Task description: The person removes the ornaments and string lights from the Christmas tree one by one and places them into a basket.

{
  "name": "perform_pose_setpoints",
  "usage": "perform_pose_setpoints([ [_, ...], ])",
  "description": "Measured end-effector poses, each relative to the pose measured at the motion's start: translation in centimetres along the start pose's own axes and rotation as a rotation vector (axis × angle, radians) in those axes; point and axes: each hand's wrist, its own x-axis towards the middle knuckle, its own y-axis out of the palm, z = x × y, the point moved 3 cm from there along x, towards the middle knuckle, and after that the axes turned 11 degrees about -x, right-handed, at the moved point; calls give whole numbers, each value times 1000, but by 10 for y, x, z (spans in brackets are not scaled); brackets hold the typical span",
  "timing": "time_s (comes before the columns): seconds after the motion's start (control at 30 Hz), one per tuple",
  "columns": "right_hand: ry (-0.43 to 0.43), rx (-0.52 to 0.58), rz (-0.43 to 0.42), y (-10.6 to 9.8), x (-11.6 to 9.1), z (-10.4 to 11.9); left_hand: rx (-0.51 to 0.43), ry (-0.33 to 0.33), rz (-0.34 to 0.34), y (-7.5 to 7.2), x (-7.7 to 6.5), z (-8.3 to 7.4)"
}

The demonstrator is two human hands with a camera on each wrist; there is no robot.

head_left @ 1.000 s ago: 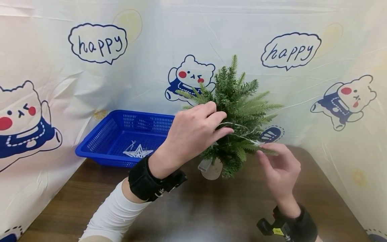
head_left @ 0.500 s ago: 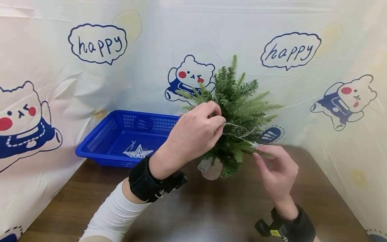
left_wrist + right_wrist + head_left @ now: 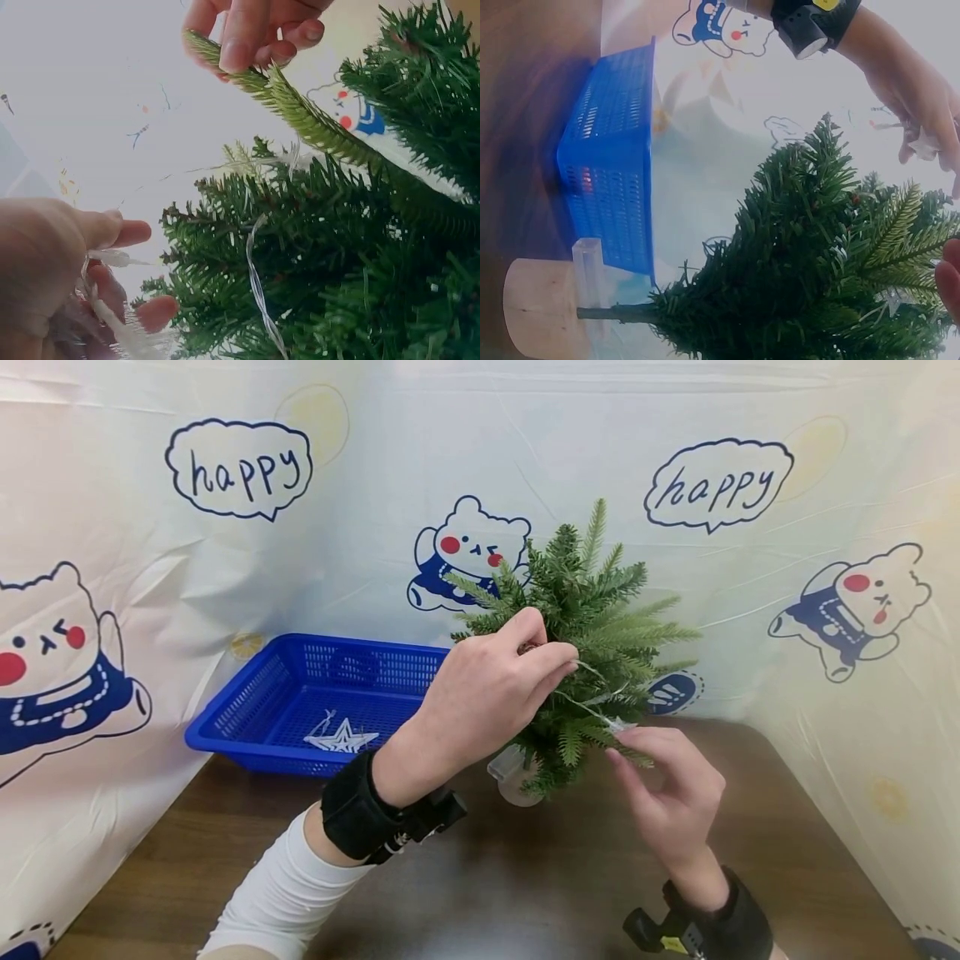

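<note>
A small artificial Christmas tree (image 3: 592,610) stands on a round wooden base (image 3: 540,307). My left hand (image 3: 487,681), at the tree's left front, holds a bunched part of a clear string of lights (image 3: 259,292); a star-shaped light (image 3: 924,145) shows at its fingers in the right wrist view. From there the wire runs across the branches toward the right. My right hand (image 3: 675,789) pinches the tip of a light green branch (image 3: 322,124) between thumb and fingers. Another star light (image 3: 617,724) lies right at those fingertips in the head view.
Left of the tree is a blue plastic basket (image 3: 225,727) with a white star ornament (image 3: 343,737) inside. A clear box (image 3: 590,277) sits against the tree's base. A printed curtain (image 3: 360,460) surrounds the brown table (image 3: 480,893).
My right hand has moved left and slightly down with the branch, toward the left hand. The treetop has shifted a little to the right. My left fingers have closed over the wire.
</note>
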Motion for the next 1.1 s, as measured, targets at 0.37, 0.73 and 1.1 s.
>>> perform_pose_setpoints([
  [0.37,-4,-18,18,-1,3,3,-78,-32,35,5,2,0],
  [0.73,29,206,34,-16,2,-10,-94,-51,-17,4,1,1],
  [1.1,807,106,-67,-41,1,-80,-173,-49,-100,2,1,2],
])
